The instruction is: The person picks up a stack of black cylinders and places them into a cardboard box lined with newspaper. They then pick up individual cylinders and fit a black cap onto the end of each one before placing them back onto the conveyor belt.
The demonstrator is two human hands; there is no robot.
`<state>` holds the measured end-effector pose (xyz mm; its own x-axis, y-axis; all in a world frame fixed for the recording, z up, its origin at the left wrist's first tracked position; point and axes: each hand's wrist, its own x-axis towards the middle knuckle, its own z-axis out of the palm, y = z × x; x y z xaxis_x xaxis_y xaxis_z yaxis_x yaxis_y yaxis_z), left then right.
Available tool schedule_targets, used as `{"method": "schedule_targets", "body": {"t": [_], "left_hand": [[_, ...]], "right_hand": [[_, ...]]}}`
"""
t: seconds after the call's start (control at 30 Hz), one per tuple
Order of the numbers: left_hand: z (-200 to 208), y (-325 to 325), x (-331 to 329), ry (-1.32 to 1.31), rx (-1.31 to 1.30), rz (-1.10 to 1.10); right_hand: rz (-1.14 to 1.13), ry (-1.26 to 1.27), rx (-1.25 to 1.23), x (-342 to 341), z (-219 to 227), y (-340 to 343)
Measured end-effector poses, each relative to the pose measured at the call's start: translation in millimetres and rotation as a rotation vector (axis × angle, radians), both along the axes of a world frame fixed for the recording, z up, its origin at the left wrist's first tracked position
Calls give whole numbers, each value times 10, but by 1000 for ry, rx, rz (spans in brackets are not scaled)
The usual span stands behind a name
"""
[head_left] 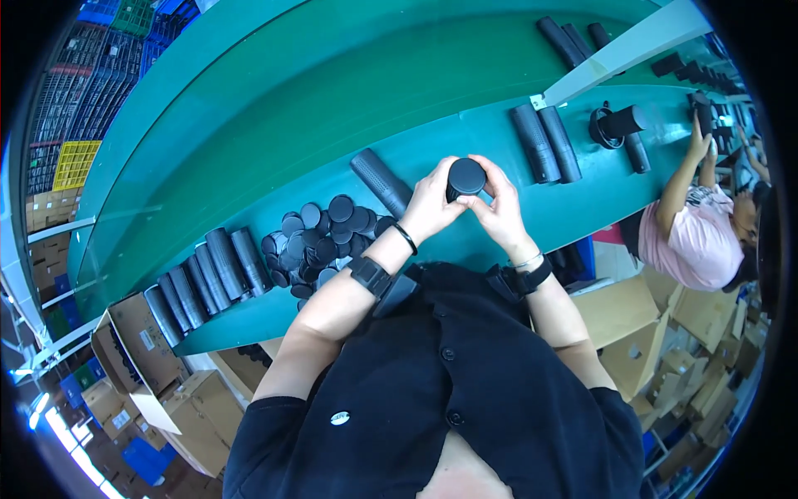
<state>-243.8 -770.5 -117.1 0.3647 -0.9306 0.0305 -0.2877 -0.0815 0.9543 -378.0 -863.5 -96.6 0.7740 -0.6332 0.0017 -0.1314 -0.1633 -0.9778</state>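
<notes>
Between my two hands, over the green work table, stands a black cylinder seen end-on, with a round black cap [466, 176] facing up. My left hand [432, 202] wraps its left side, and my right hand [500, 209] closes on its right side, thumb at the cap's near edge. Whether the cap is fully seated cannot be seen. Just beyond my left hand lies a textured black cylinder [378, 179]. A heap of black round caps [312, 241] spreads on the table to the left of my left wrist.
Several black cylinders [208, 270] lie in a row at the table's left end. Two more cylinders [544, 143] lie right of my hands, near a ring-shaped holder [600, 126]. A green belt [332, 100] runs behind, under a pale beam [628, 56]. A co-worker [694, 224] stands right; cardboard boxes [204, 416] stand left.
</notes>
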Motion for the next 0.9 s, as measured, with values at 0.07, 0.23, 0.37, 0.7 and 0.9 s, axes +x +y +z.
{"method": "schedule_targets", "body": {"t": [0.07,0.23,0.37,0.7,0.9], "left_hand": [[33,-24,-8,-82,-22,51],[17,25,-19,-18,-55,13],[-8,-31,-16,-3,-5,82],[69,154,-51,-80,-49,-24],[228,104,53,260,-87,-7]], "right_hand": [[-16,21,-5,25,9,14],[34,-6,121,-34,63,6],[-34,47,-32,65,82,41],[202,-106,385,-273,58,15],[219,136,133,-307,-496,-55]]}}
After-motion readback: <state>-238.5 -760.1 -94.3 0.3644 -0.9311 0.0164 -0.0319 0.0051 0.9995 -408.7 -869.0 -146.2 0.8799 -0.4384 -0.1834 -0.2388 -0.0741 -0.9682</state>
